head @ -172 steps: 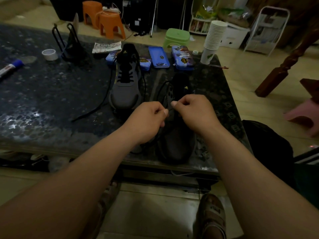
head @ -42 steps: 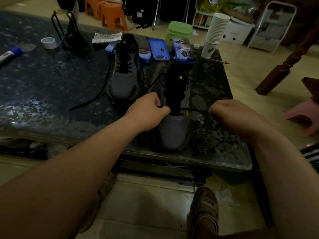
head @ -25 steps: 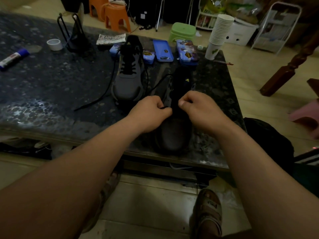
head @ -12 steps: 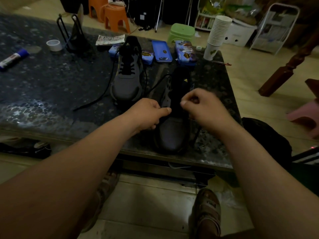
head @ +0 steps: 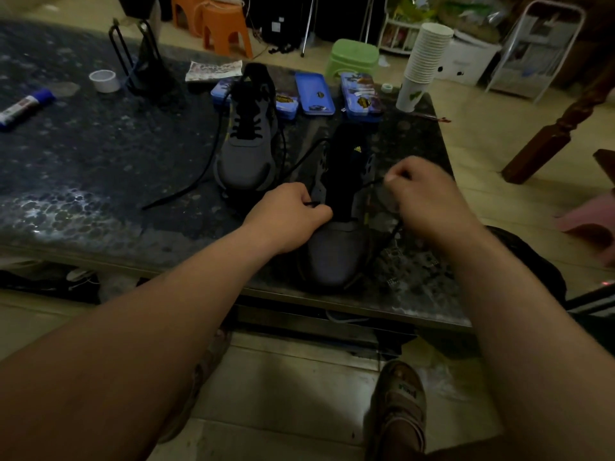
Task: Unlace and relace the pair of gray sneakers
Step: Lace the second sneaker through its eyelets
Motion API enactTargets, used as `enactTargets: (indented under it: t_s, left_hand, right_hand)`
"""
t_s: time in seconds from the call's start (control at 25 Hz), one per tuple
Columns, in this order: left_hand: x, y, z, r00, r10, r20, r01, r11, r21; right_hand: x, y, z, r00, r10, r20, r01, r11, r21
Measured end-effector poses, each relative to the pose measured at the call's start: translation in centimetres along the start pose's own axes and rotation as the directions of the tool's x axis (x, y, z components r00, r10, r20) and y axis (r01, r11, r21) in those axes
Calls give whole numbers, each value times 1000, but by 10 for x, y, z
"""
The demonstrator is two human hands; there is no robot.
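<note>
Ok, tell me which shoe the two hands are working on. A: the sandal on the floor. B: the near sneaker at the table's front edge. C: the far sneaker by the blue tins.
B: the left hand and right hand each pinch the black lace at the sides of the near sneaker, while the far sneaker sits untouched.

Left hand and right hand apart, fingertips pinched, forearms outstretched.

Dim room; speckled dark table, beige tiled floor, orange stools.
</note>
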State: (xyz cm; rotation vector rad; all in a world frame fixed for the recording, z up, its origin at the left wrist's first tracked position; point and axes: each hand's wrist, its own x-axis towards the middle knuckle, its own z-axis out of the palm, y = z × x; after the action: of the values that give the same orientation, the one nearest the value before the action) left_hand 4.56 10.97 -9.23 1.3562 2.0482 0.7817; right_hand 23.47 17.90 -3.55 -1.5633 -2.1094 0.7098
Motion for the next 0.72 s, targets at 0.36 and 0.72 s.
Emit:
enactTargets:
  t_s: [0.36,0.72]
  left_hand:
    - [-1,2,-2,1000,-4,0,4,999,-46]
    - [2,-9,-8,984,-3,181,73,923,-378]
  right_hand:
    - [-7,-4,38,930,-350,113,368,884,-289]
    - [2,-2,47,978,-179,110,182,983,-25]
